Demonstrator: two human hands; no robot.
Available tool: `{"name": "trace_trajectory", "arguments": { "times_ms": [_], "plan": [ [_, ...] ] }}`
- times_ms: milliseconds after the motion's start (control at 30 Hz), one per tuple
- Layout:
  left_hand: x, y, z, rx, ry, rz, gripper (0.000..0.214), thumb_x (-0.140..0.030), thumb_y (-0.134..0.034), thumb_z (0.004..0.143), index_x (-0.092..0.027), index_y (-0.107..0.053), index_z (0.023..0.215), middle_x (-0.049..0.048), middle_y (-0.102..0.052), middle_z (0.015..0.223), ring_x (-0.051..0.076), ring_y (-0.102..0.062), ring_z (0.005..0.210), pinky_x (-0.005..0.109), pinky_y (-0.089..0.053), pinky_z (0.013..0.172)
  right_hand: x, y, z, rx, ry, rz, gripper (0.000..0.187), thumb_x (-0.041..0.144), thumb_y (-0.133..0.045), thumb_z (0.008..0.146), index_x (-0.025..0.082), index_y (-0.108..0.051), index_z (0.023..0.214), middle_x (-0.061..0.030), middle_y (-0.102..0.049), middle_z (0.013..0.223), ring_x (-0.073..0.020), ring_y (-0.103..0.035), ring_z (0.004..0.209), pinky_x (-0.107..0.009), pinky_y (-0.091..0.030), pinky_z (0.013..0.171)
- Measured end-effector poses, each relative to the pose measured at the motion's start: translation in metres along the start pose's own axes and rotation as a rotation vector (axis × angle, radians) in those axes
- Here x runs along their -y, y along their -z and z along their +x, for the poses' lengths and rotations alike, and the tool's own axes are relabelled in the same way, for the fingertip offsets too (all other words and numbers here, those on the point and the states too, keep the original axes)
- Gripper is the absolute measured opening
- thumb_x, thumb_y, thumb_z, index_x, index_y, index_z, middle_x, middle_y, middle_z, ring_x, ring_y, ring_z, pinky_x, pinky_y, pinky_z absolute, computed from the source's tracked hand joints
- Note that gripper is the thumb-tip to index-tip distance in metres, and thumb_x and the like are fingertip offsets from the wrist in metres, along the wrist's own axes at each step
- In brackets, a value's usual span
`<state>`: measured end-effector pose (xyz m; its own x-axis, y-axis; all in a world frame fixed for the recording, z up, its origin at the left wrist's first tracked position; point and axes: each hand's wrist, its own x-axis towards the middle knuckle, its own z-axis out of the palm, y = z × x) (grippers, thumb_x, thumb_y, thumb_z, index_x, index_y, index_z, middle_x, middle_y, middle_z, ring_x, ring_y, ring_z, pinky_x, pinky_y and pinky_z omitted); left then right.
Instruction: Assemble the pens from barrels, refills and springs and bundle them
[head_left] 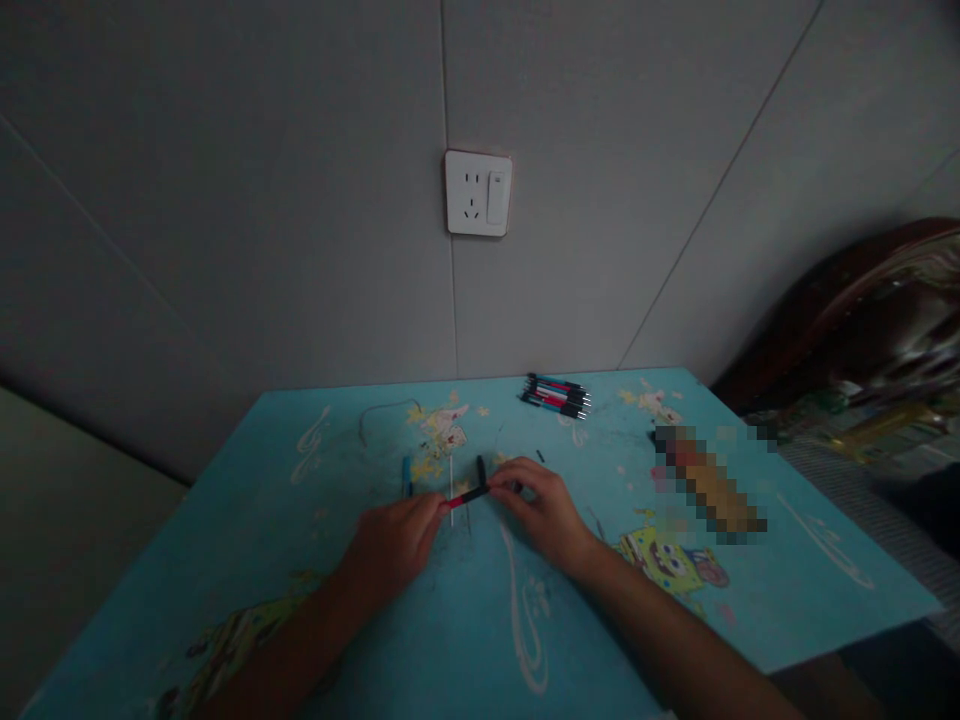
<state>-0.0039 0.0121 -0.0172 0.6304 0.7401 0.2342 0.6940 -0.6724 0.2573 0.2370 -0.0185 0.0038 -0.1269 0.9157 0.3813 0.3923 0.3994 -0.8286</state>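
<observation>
My left hand (394, 545) and my right hand (541, 505) both pinch the ends of a red and black pen (466, 496) held just above the blue cartoon table (300, 600). The left fingers grip the red end, the right fingers grip the black end. Under and beside the pen lie small parts: a blue pen piece (407, 476), a thin white refill (451, 487) and a short black piece (481, 467).
A bundle of several pens (556, 396) lies at the table's back edge. A blurred long object (709, 483) lies at the right. A wire loop (382, 413) rests at back left. A wall socket (478, 193) is above; dark furniture (862, 320) stands at right.
</observation>
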Motion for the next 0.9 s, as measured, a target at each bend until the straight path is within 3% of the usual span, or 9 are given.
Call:
{"name": "trace_trajectory", "arguments": {
  "times_ms": [133, 267, 467, 633, 767, 900],
  "plan": [
    [-0.002, 0.004, 0.001, -0.038, -0.023, 0.017, 0.028, -0.025, -0.034, 0.102, -0.019, -0.059, 0.091, 0.0026, -0.066, 0.076, 0.015, -0.065, 0.067, 0.024, -0.045, 0.060, -0.001, 0.000, -0.001, -0.024, -0.057, 0.022, 0.020, 0.030, -0.065, 0.090, 0.023, -0.069, 0.108, -0.0033, -0.067, 0.095, -0.0162, -0.061, 0.083, -0.029, -0.049, 0.078],
    [-0.003, 0.005, 0.001, -0.048, -0.037, 0.010, 0.026, -0.024, -0.036, 0.102, -0.019, -0.058, 0.089, 0.0021, -0.065, 0.074, 0.014, -0.063, 0.065, 0.023, -0.045, 0.060, -0.005, 0.000, -0.001, 0.025, -0.147, 0.015, 0.020, 0.034, -0.058, 0.094, 0.020, -0.072, 0.098, -0.0032, -0.070, 0.086, -0.0171, -0.063, 0.078, -0.028, -0.050, 0.072],
    [-0.001, 0.003, 0.001, -0.038, -0.004, 0.024, 0.028, -0.028, -0.035, 0.103, -0.019, -0.057, 0.090, 0.0022, -0.065, 0.075, 0.014, -0.063, 0.064, 0.023, -0.043, 0.059, -0.002, 0.009, 0.003, -0.059, -0.028, -0.079, 0.014, 0.028, -0.060, 0.093, 0.021, -0.071, 0.097, -0.0055, -0.070, 0.094, -0.0186, -0.064, 0.087, -0.031, -0.050, 0.080],
    [-0.001, 0.002, 0.000, -0.024, 0.017, 0.052, 0.028, -0.027, -0.035, 0.103, -0.019, -0.058, 0.089, 0.0022, -0.065, 0.075, 0.015, -0.063, 0.065, 0.024, -0.043, 0.060, -0.022, 0.025, 0.009, -0.120, 0.056, -0.356, 0.018, 0.023, -0.053, 0.096, 0.020, -0.069, 0.102, -0.0087, -0.068, 0.099, -0.0215, -0.062, 0.094, -0.036, -0.049, 0.087],
    [-0.003, 0.002, 0.000, -0.011, 0.010, 0.063, 0.023, -0.024, -0.038, 0.101, -0.019, -0.058, 0.090, 0.0023, -0.066, 0.078, 0.015, -0.064, 0.068, 0.024, -0.044, 0.061, -0.042, 0.029, 0.012, -0.012, 0.045, -0.604, 0.021, 0.020, -0.051, 0.096, 0.019, -0.069, 0.106, -0.0091, -0.069, 0.099, -0.0225, -0.061, 0.095, -0.037, -0.048, 0.089],
    [-0.004, 0.003, 0.001, -0.004, 0.019, 0.065, 0.024, -0.025, -0.038, 0.102, -0.019, -0.058, 0.089, 0.0027, -0.066, 0.077, 0.016, -0.065, 0.069, 0.024, -0.044, 0.061, -0.049, 0.027, 0.013, 0.046, 0.026, -0.693, 0.026, 0.017, -0.053, 0.094, 0.017, -0.064, 0.118, -0.0093, -0.070, 0.101, -0.0227, -0.061, 0.093, -0.037, -0.048, 0.088]
  ]
}}
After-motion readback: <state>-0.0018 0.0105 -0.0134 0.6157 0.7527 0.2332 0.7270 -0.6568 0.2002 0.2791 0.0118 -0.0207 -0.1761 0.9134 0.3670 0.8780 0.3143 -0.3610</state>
